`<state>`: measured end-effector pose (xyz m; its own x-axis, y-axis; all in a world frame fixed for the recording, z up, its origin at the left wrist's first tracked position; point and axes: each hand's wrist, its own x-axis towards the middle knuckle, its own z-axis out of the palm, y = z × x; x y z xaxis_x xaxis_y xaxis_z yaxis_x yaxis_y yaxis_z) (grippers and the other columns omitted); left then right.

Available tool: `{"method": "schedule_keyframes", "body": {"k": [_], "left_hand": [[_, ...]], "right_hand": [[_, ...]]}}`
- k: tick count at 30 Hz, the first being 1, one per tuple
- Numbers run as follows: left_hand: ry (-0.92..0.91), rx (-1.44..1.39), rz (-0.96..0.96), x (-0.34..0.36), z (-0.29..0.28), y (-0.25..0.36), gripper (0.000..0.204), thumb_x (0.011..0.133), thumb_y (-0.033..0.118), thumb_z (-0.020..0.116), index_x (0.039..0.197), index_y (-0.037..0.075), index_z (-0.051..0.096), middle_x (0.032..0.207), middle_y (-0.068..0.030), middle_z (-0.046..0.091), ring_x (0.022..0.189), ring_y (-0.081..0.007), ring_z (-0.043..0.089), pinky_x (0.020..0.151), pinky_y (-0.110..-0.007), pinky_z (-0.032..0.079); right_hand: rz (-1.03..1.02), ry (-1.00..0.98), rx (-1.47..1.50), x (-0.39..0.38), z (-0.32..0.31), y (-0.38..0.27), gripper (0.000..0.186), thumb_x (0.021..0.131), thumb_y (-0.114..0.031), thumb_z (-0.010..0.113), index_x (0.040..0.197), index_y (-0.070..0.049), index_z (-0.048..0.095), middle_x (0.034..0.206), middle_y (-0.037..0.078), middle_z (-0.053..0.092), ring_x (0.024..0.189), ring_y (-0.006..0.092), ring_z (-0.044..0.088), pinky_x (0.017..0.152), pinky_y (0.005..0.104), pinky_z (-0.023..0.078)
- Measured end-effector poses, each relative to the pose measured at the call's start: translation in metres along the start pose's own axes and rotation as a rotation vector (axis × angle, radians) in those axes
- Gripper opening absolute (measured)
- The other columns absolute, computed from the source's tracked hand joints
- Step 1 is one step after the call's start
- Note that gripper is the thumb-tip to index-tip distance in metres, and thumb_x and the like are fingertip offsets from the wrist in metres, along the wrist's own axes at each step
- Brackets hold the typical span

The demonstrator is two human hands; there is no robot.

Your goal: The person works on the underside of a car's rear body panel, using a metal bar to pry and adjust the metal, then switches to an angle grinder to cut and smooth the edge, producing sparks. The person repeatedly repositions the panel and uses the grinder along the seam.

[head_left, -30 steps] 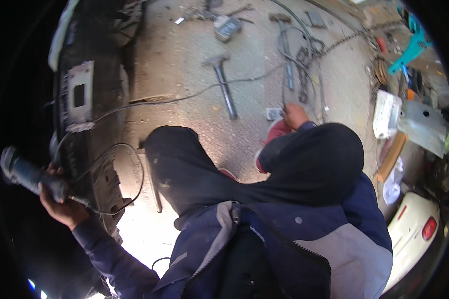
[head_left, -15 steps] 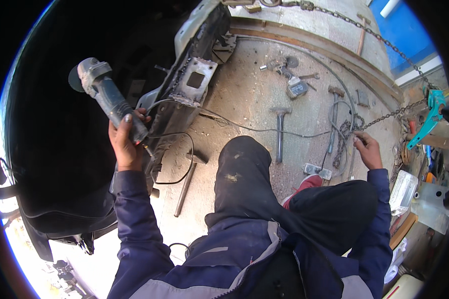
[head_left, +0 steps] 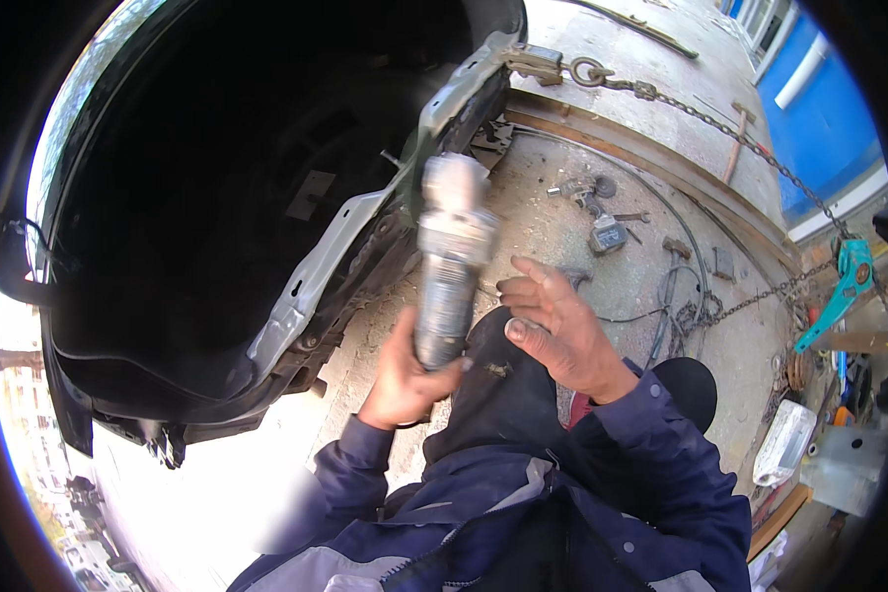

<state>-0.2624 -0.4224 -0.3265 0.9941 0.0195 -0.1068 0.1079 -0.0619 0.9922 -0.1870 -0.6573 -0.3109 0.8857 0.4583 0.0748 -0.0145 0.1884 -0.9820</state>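
My left hand [head_left: 409, 375] is wrapped round the rear of an angle grinder [head_left: 448, 266], which points away from me above my left knee and is smeared by motion. Just right of the grinder is my right hand [head_left: 562, 331], empty, its fingers apart and its thumb out. Left of the grinder's head runs the bare metal edge [head_left: 340, 247] of a car's rear opening, close to the tool; whether they touch I cannot tell. The grinder's disc is too blurred to make out clearly. Part of its cord [head_left: 622, 320] shows on the floor beyond my right hand.
A taut chain [head_left: 701, 111] runs from a clamp [head_left: 535, 63] on the car to a teal lever hoist [head_left: 849, 286] at right. On the concrete lie a cordless tool [head_left: 602, 222], a wrench [head_left: 633, 216] and hammers [head_left: 669, 281]. A steel beam [head_left: 641, 148] crosses behind them.
My left hand has swung the grinder rightward from the car's opening to in front of me. My right hand has come in from the far right toward the grinder. The view has shifted.
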Motion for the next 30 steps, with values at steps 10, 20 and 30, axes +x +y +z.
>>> {"method": "schedule_keyframes", "body": {"k": [10, 20, 30], "left_hand": [[-0.285, 0.597, 0.123, 0.058, 0.103, -0.004, 0.072, 0.083, 0.036, 0.078, 0.131, -0.008, 0.048, 0.093, -0.0306, 0.072, 0.091, -0.0516, 0.071, 0.085, -0.055, 0.056], [-0.464, 0.817, -0.09, 0.124, 0.148, 0.006, 0.075, 0.078, 0.033, 0.076, 0.132, -0.012, 0.047, 0.097, -0.0329, 0.072, 0.099, -0.0515, 0.071, 0.091, -0.053, 0.056], [-0.417, 0.675, -0.547, 0.126, 0.184, 0.056, 0.083, 0.077, 0.029, 0.079, 0.139, -0.012, 0.044, 0.106, -0.0393, 0.07, 0.099, -0.0543, 0.071, 0.091, -0.055, 0.057]], "right_hand": [[0.231, 0.578, 0.546, 0.01, -0.038, 0.044, 0.03, 0.099, -0.019, 0.077, 0.118, 0.0, 0.064, 0.105, 0.011, 0.071, 0.097, 0.0234, 0.073, 0.09, 0.0383, 0.057], [0.527, 0.746, 0.843, 0.041, -0.105, 0.069, 0.022, 0.091, -0.013, 0.081, 0.106, -0.004, 0.066, 0.092, 0.007, 0.069, 0.085, 0.0218, 0.071, 0.079, 0.0368, 0.057], [0.76, 0.862, 0.848, 0.039, -0.114, 0.036, 0.023, 0.099, -0.027, 0.074, 0.103, -0.005, 0.065, 0.087, 0.009, 0.069, 0.076, 0.0238, 0.071, 0.072, 0.0383, 0.059]]}}
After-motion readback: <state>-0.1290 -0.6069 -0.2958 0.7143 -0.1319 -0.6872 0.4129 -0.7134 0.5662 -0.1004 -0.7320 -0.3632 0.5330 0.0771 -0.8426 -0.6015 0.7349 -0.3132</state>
